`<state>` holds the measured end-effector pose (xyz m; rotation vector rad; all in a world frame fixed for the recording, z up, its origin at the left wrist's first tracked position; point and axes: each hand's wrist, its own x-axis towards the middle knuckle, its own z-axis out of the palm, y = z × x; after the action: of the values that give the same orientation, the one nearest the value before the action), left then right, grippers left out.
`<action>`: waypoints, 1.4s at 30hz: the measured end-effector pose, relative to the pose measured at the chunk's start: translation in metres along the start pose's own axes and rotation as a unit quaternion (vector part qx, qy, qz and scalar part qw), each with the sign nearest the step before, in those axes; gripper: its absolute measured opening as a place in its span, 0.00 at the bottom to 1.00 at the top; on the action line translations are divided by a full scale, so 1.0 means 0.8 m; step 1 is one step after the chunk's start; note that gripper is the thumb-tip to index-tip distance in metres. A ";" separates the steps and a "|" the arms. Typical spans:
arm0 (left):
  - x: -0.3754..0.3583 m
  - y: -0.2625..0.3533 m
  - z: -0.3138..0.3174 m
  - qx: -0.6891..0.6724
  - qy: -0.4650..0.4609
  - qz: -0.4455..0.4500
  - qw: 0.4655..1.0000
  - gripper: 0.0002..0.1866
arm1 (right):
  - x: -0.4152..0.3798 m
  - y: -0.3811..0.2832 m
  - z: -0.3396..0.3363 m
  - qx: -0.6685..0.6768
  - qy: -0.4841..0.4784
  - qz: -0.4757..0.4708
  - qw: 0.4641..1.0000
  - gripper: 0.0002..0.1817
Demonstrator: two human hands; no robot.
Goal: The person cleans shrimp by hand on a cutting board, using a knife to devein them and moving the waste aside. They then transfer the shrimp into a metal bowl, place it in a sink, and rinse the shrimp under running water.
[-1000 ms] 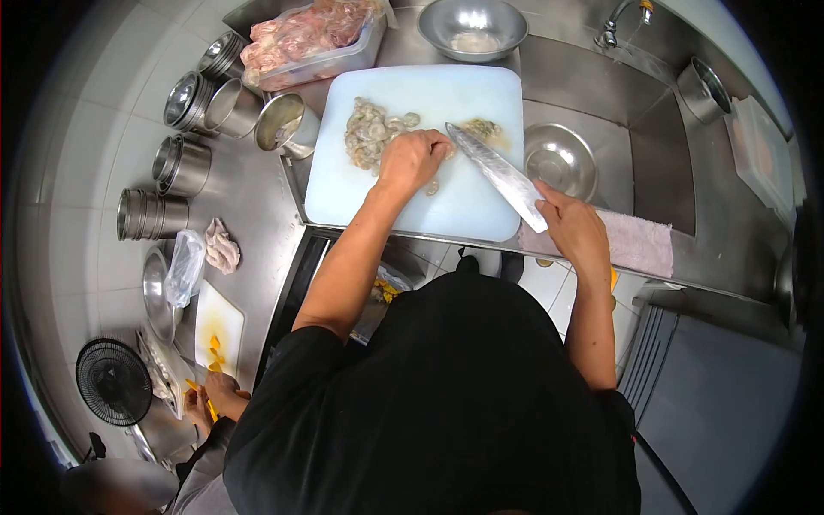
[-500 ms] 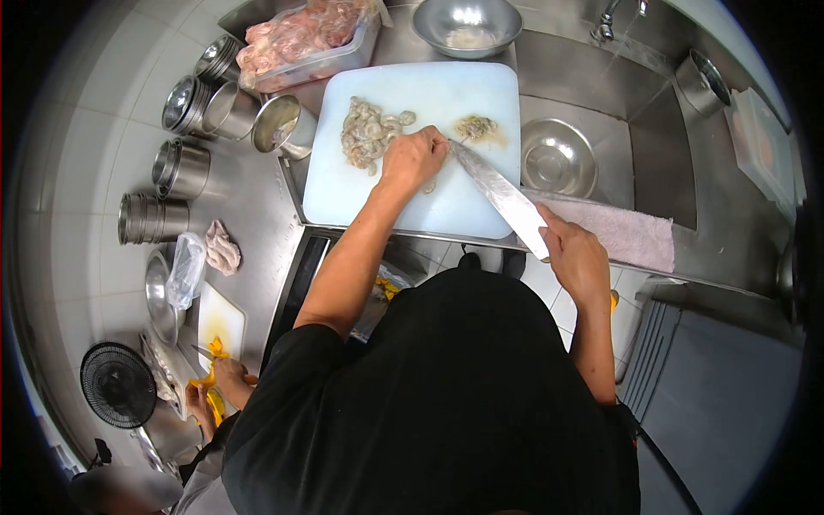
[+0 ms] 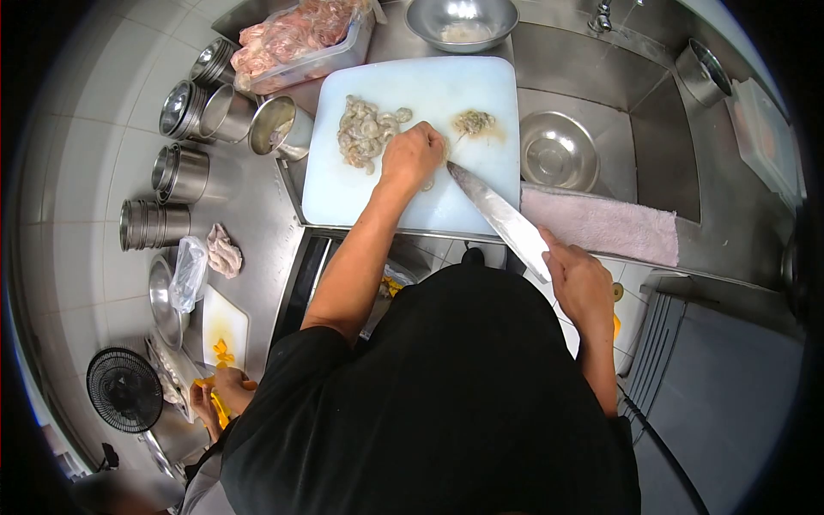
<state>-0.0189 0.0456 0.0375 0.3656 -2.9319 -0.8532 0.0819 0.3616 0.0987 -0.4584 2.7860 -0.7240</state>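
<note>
My right hand [image 3: 577,279] grips the handle of a large kitchen knife [image 3: 499,211], its tip pointing up and left over the white cutting board [image 3: 343,196]. Close to that tip, my left hand [image 3: 414,154] is closed with fingers pinched on a shrimp, mostly hidden; only a pale bit shows at the fingertips. A heap of peeled grey shrimp [image 3: 360,129] lies on the board to the left of my left hand. On the board's right side is a small dark pile of shrimp scraps [image 3: 474,124]. Another shrimp lies partly under my left wrist.
Right of the board is a sink with a metal bowl [image 3: 560,153]; a pink towel [image 3: 601,225] lies along its front edge. Behind stand a steel bowl [image 3: 462,24] and a tub of bagged meat [image 3: 300,43]. Metal pots [image 3: 182,172] line the left. A co-worker's hands [image 3: 230,390] handle yellow pieces.
The knife tip has drawn slightly down and away from my left fingertips, as my right hand moved a little down and right. My left hand stays almost in place.
</note>
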 end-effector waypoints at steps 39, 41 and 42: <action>-0.006 -0.004 0.010 -0.265 0.005 0.082 0.961 0.06 | 0.040 0.010 0.011 -0.033 0.016 0.009 0.999 0.20; -0.003 -0.021 -0.007 -0.378 0.046 0.050 0.923 0.06 | 0.041 0.016 0.012 0.012 -0.019 0.042 0.999 0.21; -0.002 -0.032 -0.022 -0.432 0.067 0.036 0.899 0.06 | 0.042 0.018 0.011 0.034 -0.034 0.058 0.997 0.21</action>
<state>-0.0100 0.0158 0.0382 0.2214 -2.1157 -1.8664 0.0499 0.3578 0.0796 -0.3005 2.6897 -0.7601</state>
